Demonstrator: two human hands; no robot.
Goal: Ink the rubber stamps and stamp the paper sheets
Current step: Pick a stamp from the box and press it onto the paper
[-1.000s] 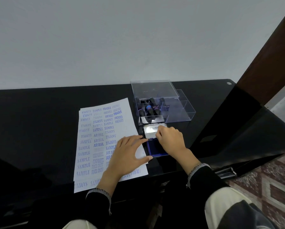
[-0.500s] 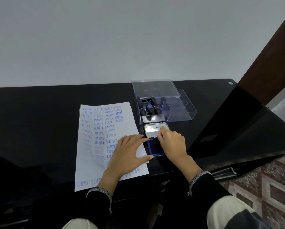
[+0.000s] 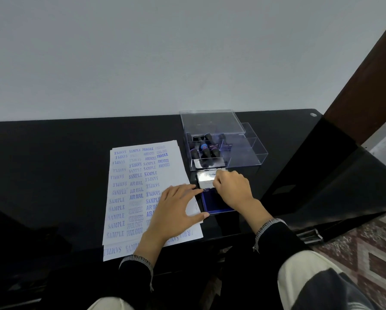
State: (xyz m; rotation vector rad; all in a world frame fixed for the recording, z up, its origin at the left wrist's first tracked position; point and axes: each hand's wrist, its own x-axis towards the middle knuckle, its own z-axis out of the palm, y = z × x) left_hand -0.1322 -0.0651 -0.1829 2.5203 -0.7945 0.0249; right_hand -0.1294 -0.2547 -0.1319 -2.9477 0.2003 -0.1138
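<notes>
Two paper sheets (image 3: 142, 193) crowded with blue stamp prints lie under my flat left hand (image 3: 176, 211) on the glossy black table (image 3: 53, 164) by a pale wall (image 3: 165, 52), my right hand (image 3: 232, 189) pinching the open ink pad (image 3: 212, 198)'s lid

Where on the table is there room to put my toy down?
Bare black table lies left of the paper sheets, and behind them up to the wall. It's crowded on the right: clear box, ink pad and both hands.

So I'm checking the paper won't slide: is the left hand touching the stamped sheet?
Touching. The head view shows the left hand lying flat, fingers spread, on the stamped sheet, with no gap under it.
</notes>
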